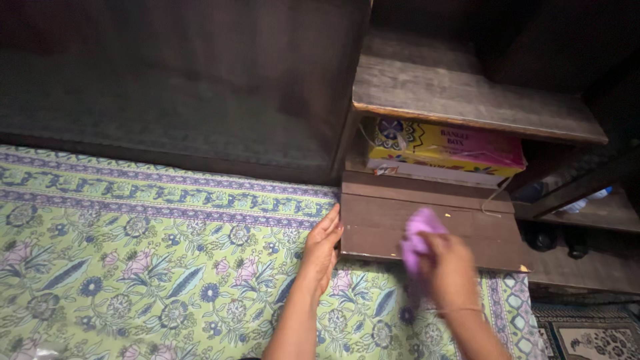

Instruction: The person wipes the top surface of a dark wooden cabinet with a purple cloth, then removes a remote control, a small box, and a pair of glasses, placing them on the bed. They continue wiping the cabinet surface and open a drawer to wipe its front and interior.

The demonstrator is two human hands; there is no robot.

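My right hand point(452, 267) grips a crumpled purple cloth point(420, 230) and presses it against the front face of a dark wooden bedside unit point(373, 220). My left hand point(323, 248) lies flat with fingers together against the left edge of that wooden front, resting on the bed. The right hand is blurred by motion.
A green and purple floral bedsheet point(147, 247) covers the bed on the left. A dark wooden headboard point(180, 87) rises behind it. A flat yellow and pink box point(443, 150) lies under a worn wooden shelf point(467, 97). A patterned rug point(593, 337) shows at bottom right.
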